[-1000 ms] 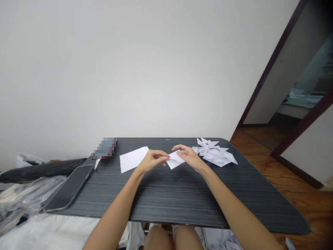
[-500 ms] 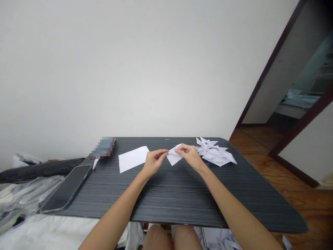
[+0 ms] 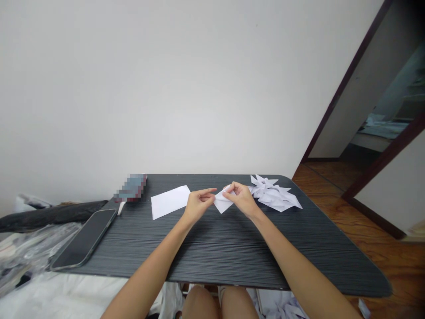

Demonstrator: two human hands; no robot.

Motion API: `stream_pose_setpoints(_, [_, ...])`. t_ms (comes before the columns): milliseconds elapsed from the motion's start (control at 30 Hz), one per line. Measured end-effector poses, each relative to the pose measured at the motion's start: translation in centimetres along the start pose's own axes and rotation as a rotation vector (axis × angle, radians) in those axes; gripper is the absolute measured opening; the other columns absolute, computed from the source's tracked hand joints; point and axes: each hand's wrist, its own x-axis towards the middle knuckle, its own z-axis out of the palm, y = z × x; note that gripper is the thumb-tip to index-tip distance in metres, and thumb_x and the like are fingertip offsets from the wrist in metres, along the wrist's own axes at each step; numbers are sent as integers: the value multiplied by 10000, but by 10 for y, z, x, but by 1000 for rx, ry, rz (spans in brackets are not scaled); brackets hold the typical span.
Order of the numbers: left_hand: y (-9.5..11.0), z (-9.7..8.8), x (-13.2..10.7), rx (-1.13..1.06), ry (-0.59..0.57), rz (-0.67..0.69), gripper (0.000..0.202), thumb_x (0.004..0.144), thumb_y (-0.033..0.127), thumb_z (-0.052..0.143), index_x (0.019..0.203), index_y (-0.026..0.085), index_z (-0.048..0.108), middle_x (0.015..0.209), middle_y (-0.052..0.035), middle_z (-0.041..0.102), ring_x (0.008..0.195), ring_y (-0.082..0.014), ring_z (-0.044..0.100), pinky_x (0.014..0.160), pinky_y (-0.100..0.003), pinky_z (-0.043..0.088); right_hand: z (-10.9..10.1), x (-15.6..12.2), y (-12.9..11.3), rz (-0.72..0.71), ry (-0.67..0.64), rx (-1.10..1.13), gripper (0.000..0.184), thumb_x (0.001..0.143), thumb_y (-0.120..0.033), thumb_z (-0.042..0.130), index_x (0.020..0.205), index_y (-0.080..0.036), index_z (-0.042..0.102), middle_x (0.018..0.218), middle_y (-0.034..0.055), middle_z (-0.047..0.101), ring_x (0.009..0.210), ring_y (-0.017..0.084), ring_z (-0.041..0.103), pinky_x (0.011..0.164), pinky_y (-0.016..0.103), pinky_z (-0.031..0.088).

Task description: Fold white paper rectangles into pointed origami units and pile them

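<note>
A small folded piece of white paper [image 3: 223,205] is up between my two hands, just over the dark tabletop. My right hand [image 3: 242,198] pinches its upper right part, thumb on the near face. My left hand [image 3: 200,204] is at the paper's left corner, thumb and lower fingers against it while the index finger stretches out above. To the left of that hand a flat white sheet of paper [image 3: 170,202] lies on the table. Beyond my right hand sits a pile of folded white paper pieces [image 3: 275,195].
The dark wood-grain table [image 3: 232,252] stands against a white wall. A phone [image 3: 84,239] lies at its left edge, with a pixelated object [image 3: 132,188] behind it. Plastic-wrapped stuff [image 3: 36,248] is heaped left of the table. A doorway opens at the right.
My left index finger has lifted and straightened away from the paper's left corner. The folded paper has shifted slightly; my right hand keeps its pinch.
</note>
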Motion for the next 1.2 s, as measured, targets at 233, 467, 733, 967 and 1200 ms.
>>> stream_pose_setpoints(233, [2,-1,1,5,-5,-42,379,635,277,628,956,76,603,748,-87,664,690,-178,611,682,-285,482,2,-1,1,-4,-55,-7,286,598,-273,633,800,-186,450,739,-9,552,616,108,528,571,236,429])
stream_pose_setpoints(467, [0,-1,2,-78,-68,-128,318,664,360,591,778,68,642,669,-72,657,617,-163,608,611,-266,496,-2,-1,4,6,-111,21,462,592,-254,647,978,-227,395,724,-32,543,570,96,526,516,216,423])
stream_pose_setpoints(733, [2,0,1,-103,-116,-168,294,653,340,605,663,46,606,549,-62,621,443,-116,567,464,-212,472,-2,-2,0,61,-174,13,612,590,-234,657,1121,-241,353,717,-31,540,590,100,527,547,230,431])
stream_pose_setpoints(967, [8,-4,0,-116,-137,-97,386,652,269,621,981,90,528,542,-14,614,462,-127,583,490,-232,482,-9,-4,-9,167,-289,222,697,556,-130,667,1160,-291,357,833,-24,521,668,90,536,575,207,437])
stream_pose_setpoints(1200, [17,-18,-7,307,-362,201,339,762,335,484,999,112,578,790,-83,644,679,-150,596,616,-244,458,-11,-4,-12,336,-340,303,231,583,-135,656,801,-154,584,742,7,561,646,90,530,551,191,415])
